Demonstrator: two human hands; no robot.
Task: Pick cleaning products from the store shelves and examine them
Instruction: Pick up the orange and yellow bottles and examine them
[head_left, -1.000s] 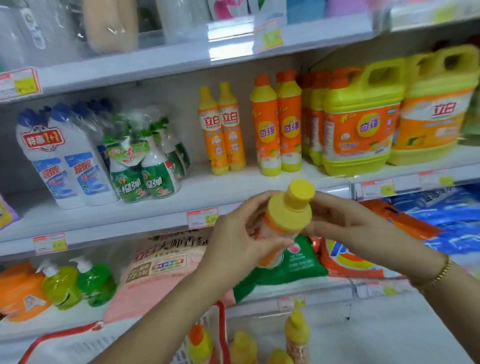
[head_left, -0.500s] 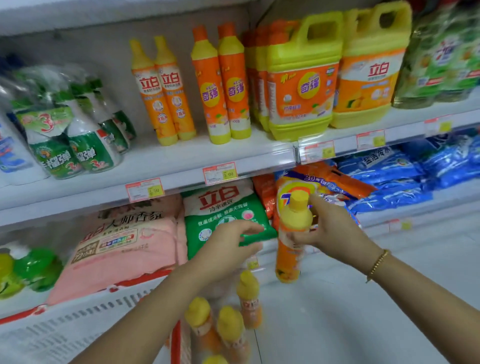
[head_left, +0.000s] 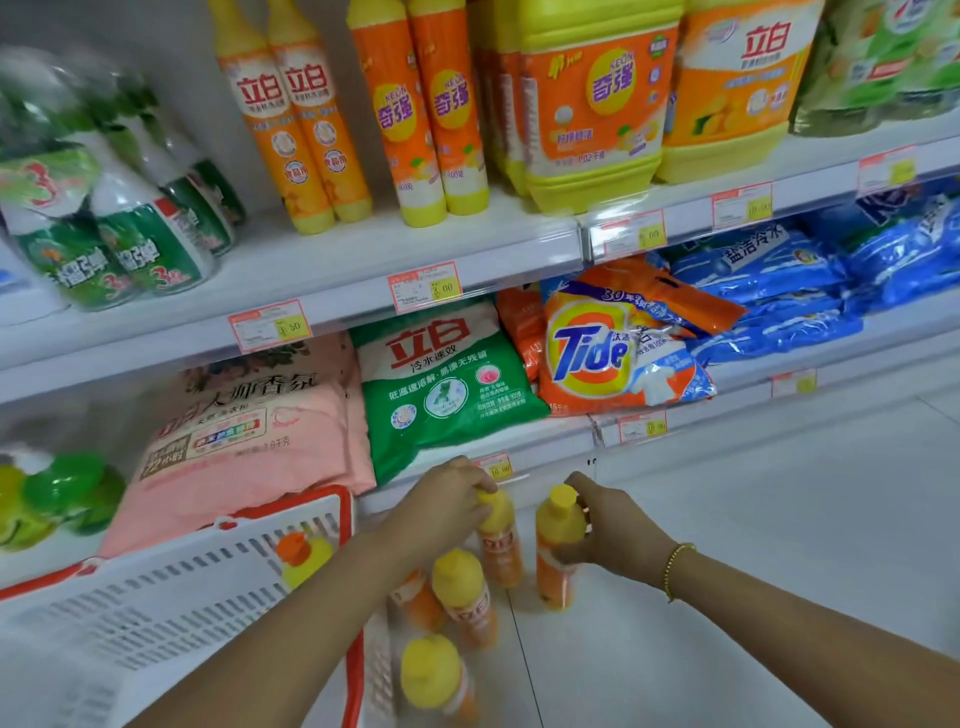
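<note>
Both hands have dropped from shelf height to the floor (head_left: 753, 519) since half a second ago. The orange bottle (head_left: 555, 525), which was held up in front of the bags, is now low beside the others. The left hand, empty before, now has a bottle.

Right hand (head_left: 618, 530): fingers wrapped round the orange bottle's shoulder, thumb by the yellow cap. The bottle is upright; cannot tell if its base touches the tiles. There is a gold bracelet (head_left: 675, 566) on that wrist.

Left hand (head_left: 447, 504): fingers (head_left: 472, 483) curled over the cap of a second bottle (head_left: 498, 551), which stands upright just left of the orange one, with a small gap between them.

Three loose bottles (head_left: 462, 592) stand nearer, close together and blurred. The left forearm crosses in front of one and hides part of it.

A white basket (head_left: 208, 582) with a red rim sits at near left, with an orange-capped bottle (head_left: 304, 558) inside.

The lower shelf (head_left: 550, 441) edge, with a price tag (head_left: 496, 465), is right behind both hands. On it, left to right, are a pink bag (head_left: 249, 431), a green bag (head_left: 447, 384), a Tide bag (head_left: 597, 353) and blue bags (head_left: 779, 291).

The upper shelf (head_left: 363, 270) carries green spray bottles (head_left: 145, 249) at left, tall orange bottles (head_left: 301, 130) in the middle and yellow jugs (head_left: 592, 104) at right.
</note>
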